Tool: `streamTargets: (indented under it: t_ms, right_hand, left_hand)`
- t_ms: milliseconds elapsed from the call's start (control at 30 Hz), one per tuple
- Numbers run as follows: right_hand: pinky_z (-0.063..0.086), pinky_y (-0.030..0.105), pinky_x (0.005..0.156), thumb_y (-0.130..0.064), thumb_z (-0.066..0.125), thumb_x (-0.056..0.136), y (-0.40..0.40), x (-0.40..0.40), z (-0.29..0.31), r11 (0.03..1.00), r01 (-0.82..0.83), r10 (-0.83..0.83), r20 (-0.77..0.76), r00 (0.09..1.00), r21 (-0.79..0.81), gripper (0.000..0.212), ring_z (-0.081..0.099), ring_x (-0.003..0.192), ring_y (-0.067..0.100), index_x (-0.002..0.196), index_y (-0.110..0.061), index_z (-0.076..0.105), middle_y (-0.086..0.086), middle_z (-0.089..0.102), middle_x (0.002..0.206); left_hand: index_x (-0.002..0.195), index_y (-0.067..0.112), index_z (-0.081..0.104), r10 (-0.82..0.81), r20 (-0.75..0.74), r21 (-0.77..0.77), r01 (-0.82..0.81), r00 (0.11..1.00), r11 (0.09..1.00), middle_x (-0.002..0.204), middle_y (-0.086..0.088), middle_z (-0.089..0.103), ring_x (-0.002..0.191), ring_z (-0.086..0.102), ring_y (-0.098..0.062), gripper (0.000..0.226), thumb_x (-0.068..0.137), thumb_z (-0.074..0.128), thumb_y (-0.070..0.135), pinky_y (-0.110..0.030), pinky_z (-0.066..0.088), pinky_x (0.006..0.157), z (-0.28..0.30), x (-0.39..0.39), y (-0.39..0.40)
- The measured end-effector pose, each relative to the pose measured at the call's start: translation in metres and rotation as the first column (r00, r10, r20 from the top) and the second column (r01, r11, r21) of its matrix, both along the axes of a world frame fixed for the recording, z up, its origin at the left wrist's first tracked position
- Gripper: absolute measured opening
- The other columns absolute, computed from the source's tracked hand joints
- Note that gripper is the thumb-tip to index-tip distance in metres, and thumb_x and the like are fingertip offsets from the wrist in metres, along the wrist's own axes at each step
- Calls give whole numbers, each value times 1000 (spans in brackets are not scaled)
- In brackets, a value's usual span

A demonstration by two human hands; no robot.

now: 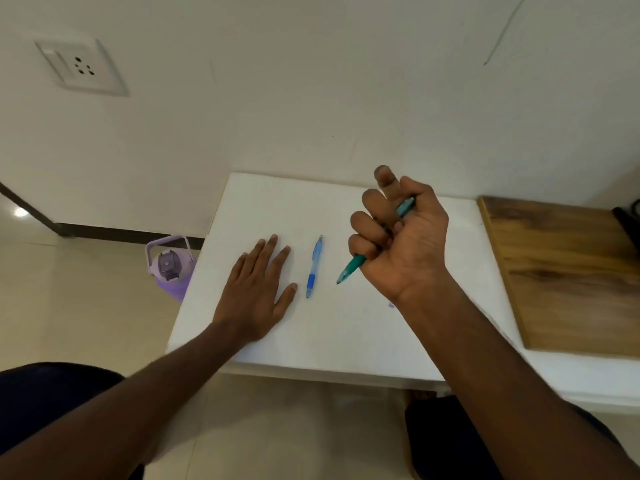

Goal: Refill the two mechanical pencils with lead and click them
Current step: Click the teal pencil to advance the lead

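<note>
Mostly hidden in right hand (401, 237): green pencil (353, 266)

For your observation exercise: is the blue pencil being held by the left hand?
No, the blue pencil lies on the white table beside the flat left hand.

My right hand (401, 237) wraps the green pencil's (351, 269) middle, so I see only its tip and its top end. The wooden board (561, 271) at three o'clock runs off the frame's edge, as does a dark object (628, 216) behind it that I can't identify. The table (346, 341) hides part of the purple bottle (171, 268) at nine o'clock.
</note>
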State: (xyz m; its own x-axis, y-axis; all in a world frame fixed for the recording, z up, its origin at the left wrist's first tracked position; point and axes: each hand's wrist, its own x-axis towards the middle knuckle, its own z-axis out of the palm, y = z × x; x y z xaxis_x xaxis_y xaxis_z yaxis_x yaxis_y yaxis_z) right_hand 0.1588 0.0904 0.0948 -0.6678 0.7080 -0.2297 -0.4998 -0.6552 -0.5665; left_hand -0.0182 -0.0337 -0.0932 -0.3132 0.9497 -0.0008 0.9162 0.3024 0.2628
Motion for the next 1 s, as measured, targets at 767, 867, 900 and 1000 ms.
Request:
streamTargets:
  t_ms: [767,867,900,1000]
  right_hand:
    - [23,14,40,-30,27,100,18,-9,-19,997,-13,15,-37,999,70,36,19,36,7,91,-18,59,-8,29,46]
    - [24,14,40,-31,28,103,21,-12,-18,998,3,0,-43,999,65,36,24,34,6,93,-18,60,-8,30,46]
    - [24,14,39,-34,29,104,21,-13,-18,998,9,-7,-38,999,67,36,24,34,6,94,-18,60,-7,30,46]
    - [24,14,40,-32,28,105,20,-15,-18,997,11,-11,-6,1000,74,36,23,34,6,95,-18,60,-7,30,47]
  left_hand:
    - [165,25,24,84,-15,45,-83,996,996,177,-5,8,164,9,-30,67,106,31,57,-54,14,131,-7,15,16]
    - [164,26,25,88,-14,51,-88,996,995,177,-5,9,164,10,-30,68,105,30,59,-55,16,130,-9,14,16]
    - [164,26,25,89,-14,54,-88,996,995,177,-5,9,163,10,-30,68,105,30,59,-55,16,130,-9,15,16]
    - [164,26,25,89,-17,53,-87,996,995,177,-4,9,163,10,-30,67,106,32,58,-53,14,131,-8,15,16]
